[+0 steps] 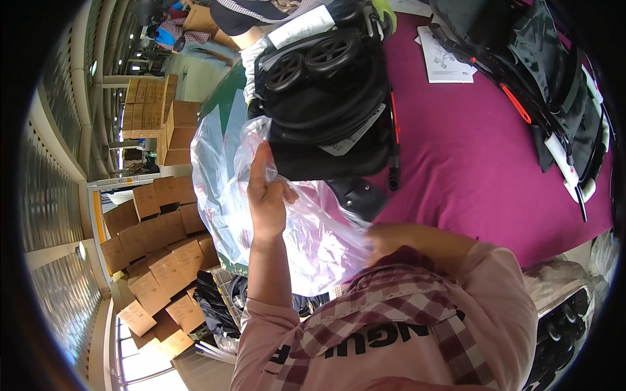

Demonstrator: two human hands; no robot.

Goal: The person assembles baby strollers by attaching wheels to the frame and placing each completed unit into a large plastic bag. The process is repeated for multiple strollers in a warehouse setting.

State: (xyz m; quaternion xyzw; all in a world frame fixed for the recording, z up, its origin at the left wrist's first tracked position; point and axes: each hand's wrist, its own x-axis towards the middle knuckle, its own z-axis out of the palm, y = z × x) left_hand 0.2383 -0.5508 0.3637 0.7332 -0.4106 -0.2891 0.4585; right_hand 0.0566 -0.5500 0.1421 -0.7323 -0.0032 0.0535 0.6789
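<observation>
A folded black stroller (319, 133) lies on the table with its wheels toward the far side. My left hand (266, 195) is at its near left corner, index finger stretched along the edge and the other fingers curled on a clear plastic bag (313, 254). The bag hangs in loose folds between my hands, and part of it lies left of the stroller. My right hand (385, 240) is at the bag's right edge, close to my body; its fingers are blurred and partly hidden. Across the table a co-worker's gloved hand (385, 16) is at the stroller's far end.
A purple cloth (443, 163) covers the table. Another stroller frame (554, 98) with red and white parts lies at the right, beside a printed leaflet (445, 55). Stacked cardboard boxes (160, 228) stand at the left. Black parts (561, 332) fill a sack at the lower right.
</observation>
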